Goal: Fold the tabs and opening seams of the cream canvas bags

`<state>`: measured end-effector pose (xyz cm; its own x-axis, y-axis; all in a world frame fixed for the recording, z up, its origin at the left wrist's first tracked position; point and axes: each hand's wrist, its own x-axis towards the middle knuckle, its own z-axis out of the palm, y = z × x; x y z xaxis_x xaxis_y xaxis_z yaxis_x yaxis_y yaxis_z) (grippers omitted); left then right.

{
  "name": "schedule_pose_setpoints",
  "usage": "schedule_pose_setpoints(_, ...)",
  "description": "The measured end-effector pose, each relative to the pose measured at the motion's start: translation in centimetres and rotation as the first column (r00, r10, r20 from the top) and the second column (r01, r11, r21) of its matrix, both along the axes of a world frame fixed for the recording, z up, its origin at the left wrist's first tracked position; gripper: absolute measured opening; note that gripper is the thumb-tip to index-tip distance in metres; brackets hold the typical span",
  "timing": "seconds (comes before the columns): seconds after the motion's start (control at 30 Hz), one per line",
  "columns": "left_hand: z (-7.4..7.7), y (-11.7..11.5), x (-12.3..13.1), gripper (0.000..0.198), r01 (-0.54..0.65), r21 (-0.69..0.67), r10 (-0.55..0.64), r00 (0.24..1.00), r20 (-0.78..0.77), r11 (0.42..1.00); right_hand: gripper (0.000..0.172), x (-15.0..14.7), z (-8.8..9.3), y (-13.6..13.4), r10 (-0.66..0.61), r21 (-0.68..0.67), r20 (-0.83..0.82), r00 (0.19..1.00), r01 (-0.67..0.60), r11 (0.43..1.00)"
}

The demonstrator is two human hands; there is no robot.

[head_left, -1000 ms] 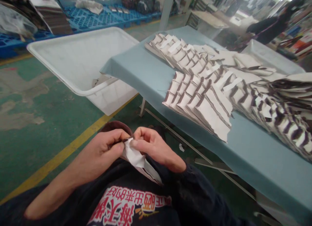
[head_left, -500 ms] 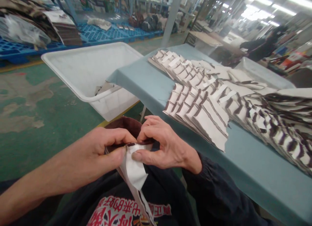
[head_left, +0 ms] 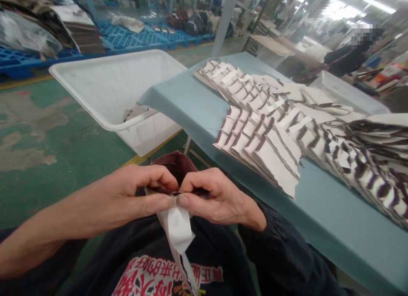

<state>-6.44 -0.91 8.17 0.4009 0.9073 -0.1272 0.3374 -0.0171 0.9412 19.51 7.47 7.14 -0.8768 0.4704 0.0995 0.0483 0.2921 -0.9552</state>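
Observation:
Both hands pinch the edge of one dark brown and white sewn piece [head_left: 183,162] in front of my chest. My left hand [head_left: 140,192] grips it with thumb and bent forefinger. Close beside it, my right hand [head_left: 216,196] pinches the same edge, and the two thumbs almost meet. A white strip [head_left: 180,232] hangs below the thumbs, with a narrow dark-edged band trailing under it. The brown part stands up behind the fingers. Much of the gripped edge is hidden by the fingers.
A blue-covered table [head_left: 178,96] on the right bears overlapping rows of white pieces with dark edges [head_left: 258,147]. Left of it stands a white plastic bin [head_left: 95,79] with some pieces inside. Behind are blue pallets [head_left: 127,38] with stacked goods. A person [head_left: 350,53] is at the far right.
My right thumb has moved up from the white strip to the edge, next to my left thumb. Both hands have drawn closer together, and more of the brown part shows behind them.

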Motion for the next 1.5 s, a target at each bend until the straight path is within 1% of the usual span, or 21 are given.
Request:
schedule_pose_setpoints(0.07,-0.5,0.2,0.5,0.037,0.011,0.04,-0.012,1.0,0.018,0.999,0.049,-0.2,-0.1,-0.2,0.008,-0.046,-0.039,0.999,-0.01,0.999)
schedule_pose_setpoints(0.13,-1.1,-0.1,1.3,0.047,-0.001,0.101,-0.008,0.996,0.088,0.995,0.051,-0.5,-0.2,-0.6,0.027,-0.115,-0.092,0.995,-0.038,0.993)
schedule_pose_setpoints(0.17,-1.4,-0.5,1.8,0.049,-0.02,0.136,0.003,0.992,0.126,0.991,0.053,-0.6,-0.4,-0.8,0.031,-0.15,-0.128,0.991,-0.05,0.987)
schedule_pose_setpoints(0.27,-2.5,-1.7,2.8,0.043,-0.092,0.214,0.054,0.983,0.177,0.972,0.058,-0.8,-1.0,-1.6,-0.007,-0.21,-0.218,0.976,-0.04,0.977)
schedule_pose_setpoints(0.33,-3.0,-2.4,3.0,0.04,-0.13,0.251,0.086,0.98,0.179,0.959,0.055,-0.6,-1.5,-2.1,-0.047,-0.219,-0.225,0.973,-0.004,0.976)
schedule_pose_setpoints(0.43,-3.0,-2.8,2.7,0.039,-0.135,0.281,0.106,0.988,0.116,0.95,0.044,-0.2,-2.1,-2.5,-0.061,-0.222,-0.182,0.981,0.019,0.975)
schedule_pose_setpoints(0.5,-2.6,-2.7,2.2,0.036,-0.09,0.263,0.088,0.996,0.02,0.961,0.04,0.0,-2.3,-2.4,-0.05,-0.211,-0.148,0.988,0.017,0.977)
schedule_pose_setpoints(0.57,-2.0,-2.4,1.8,0.035,-0.056,0.249,0.067,0.997,-0.037,0.967,0.037,0.2,-2.2,-2.2,-0.037,-0.176,-0.107,0.994,0.017,0.984)
schedule_pose_setpoints(0.63,-1.6,-2.1,1.5,0.035,-0.048,0.258,0.065,0.996,-0.059,0.965,0.031,0.3,-1.9,-1.8,-0.021,-0.115,-0.062,0.998,0.014,0.993)
schedule_pose_setpoints(0.7,-1.3,-2.0,1.4,0.036,-0.062,0.287,0.087,0.993,-0.076,0.956,0.024,0.4,-1.5,-1.5,-0.009,-0.051,-0.015,1.0,0.008,0.999)
schedule_pose_setpoints(0.8,-1.2,-2.1,1.3,0.036,-0.08,0.331,0.121,0.987,-0.106,0.94,0.021,0.4,-0.6,-1.1,-0.04,0.001,0.026,0.999,0.04,0.999)
schedule_pose_setpoints(0.97,-2.2,-3.2,0.9,0.025,-0.114,0.418,0.186,0.973,-0.137,0.901,0.019,0.2,0.6,-1.2,-0.1,-0.041,0.121,0.988,0.106,0.994)
schedule_pose_setpoints(1.07,-2.8,-3.6,1.0,0.021,-0.133,0.459,0.223,0.963,-0.149,0.879,0.018,0.0,0.7,-1.4,-0.125,-0.084,0.15,0.981,0.138,0.987)
schedule_pose_setpoints(1.13,-3.1,-3.9,1.2,0.021,-0.136,0.492,0.233,0.962,-0.141,0.86,0.02,-0.1,0.6,-1.5,-0.13,-0.136,0.152,0.98,0.151,0.979)
schedule_pose_setpoints(1.2,-3.3,-4.0,1.4,0.021,-0.132,0.526,0.236,0.963,-0.134,0.84,0.021,-0.3,0.4,-1.7,-0.142,-0.211,0.147,0.979,0.171,0.962)
schedule_pose_setpoints(1.27,-3.6,-4.1,1.3,0.026,-0.121,0.568,0.245,0.958,-0.148,0.814,0.025,-0.6,0.3,-2.1,-0.163,-0.31,0.143,0.976,0.2,0.929)
schedule_pose_setpoints(1.33,-4.1,-4.1,0.9,0.032,-0.061,0.605,0.219,0.957,-0.19,0.794,0.033,-0.8,0.3,-2.4,-0.173,-0.446,0.146,0.974,0.221,0.867)
schedule_pose_setpoints(1.4,-4.7,-4.1,0.3,0.039,0.024,0.621,0.154,0.96,-0.232,0.784,0.044,-1.0,0.1,-2.8,-0.163,-0.568,0.151,0.975,0.22,0.793)
schedule_pose_setpoints(1.47,-5.0,-4.2,-0.2,0.046,0.098,0.621,0.085,0.963,-0.258,0.778,0.052,-1.1,-0.3,-3.0,-0.162,-0.643,0.138,0.977,0.213,0.735)
schedule_pose_setpoints(1.5,-5.1,-4.4,-0.3,0.047,0.117,0.624,0.068,0.962,-0.264,0.773,0.054,-1.1,-0.6,-3.0,-0.166,-0.669,0.123,0.978,0.206,0.715)
